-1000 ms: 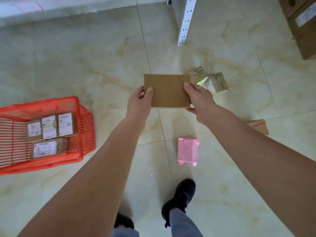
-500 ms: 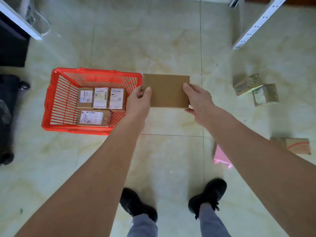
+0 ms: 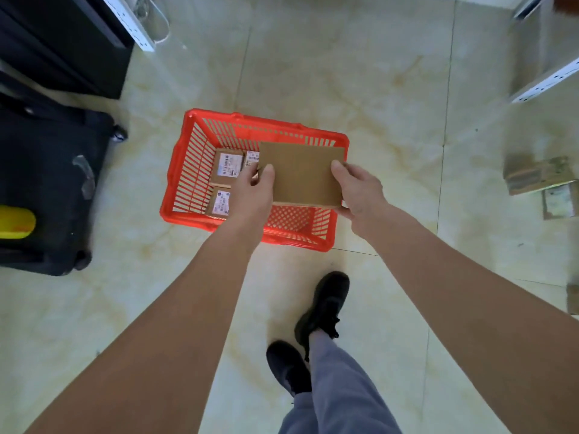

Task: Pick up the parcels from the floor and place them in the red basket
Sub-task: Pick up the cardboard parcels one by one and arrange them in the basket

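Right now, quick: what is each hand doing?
Left hand: holding the left edge of the brown parcel.
Right hand: holding the parcel's right edge, above the basket.

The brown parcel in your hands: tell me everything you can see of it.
The brown parcel is a flat, plain cardboard rectangle, no label showing on its upper face. It is held roughly level above the red basket, the left hand gripping its left edge and the right hand its right edge.
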